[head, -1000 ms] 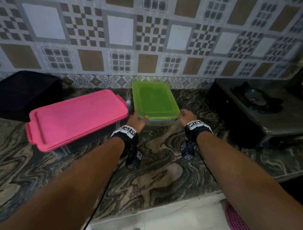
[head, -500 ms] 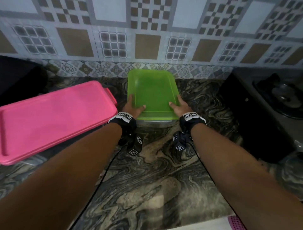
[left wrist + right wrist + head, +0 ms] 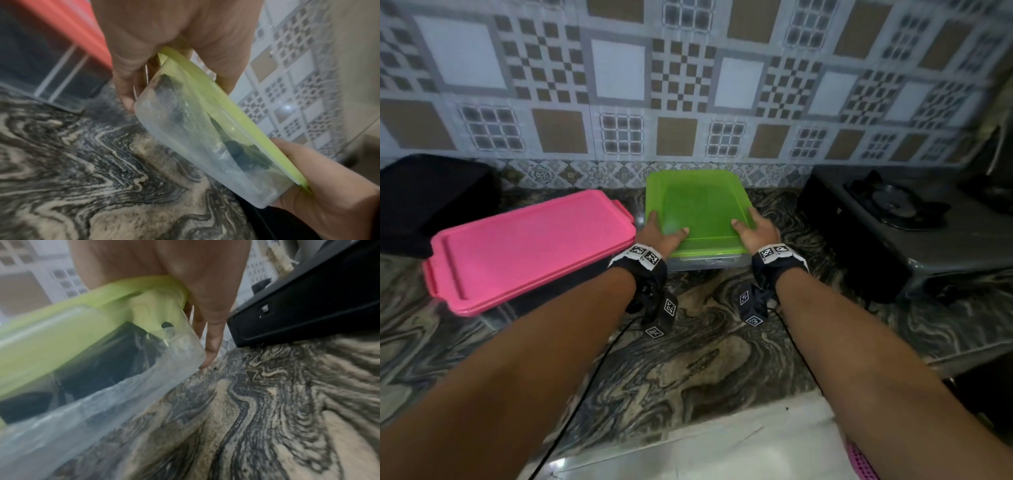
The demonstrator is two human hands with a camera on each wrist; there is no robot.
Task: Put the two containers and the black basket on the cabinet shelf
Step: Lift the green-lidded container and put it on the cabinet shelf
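Note:
A clear container with a green lid [image 3: 698,209] sits at the back middle of the marbled counter. My left hand [image 3: 660,233] grips its left side and my right hand [image 3: 756,229] its right side, thumbs lying on the lid. In the left wrist view my fingers [image 3: 125,84] run down the clear wall of the container [image 3: 197,136], with dark contents inside. The right wrist view shows fingers [image 3: 211,340] reaching down to the counter beside the container [image 3: 86,363]. A larger pink-lidded container [image 3: 534,246] lies to the left. The black basket [image 3: 431,198] stands at the far left.
A dark gas stove [image 3: 893,222] stands close to the right of my right hand; its black edge [image 3: 308,305] nearly touches my fingers. A patterned tile wall [image 3: 688,85] closes the back. The counter [image 3: 688,359] has a white front edge below my forearms.
Both hands slid forward from the green-lidded container's near corners onto its two sides, thumbs now on the lid. The view shifted down, then back up.

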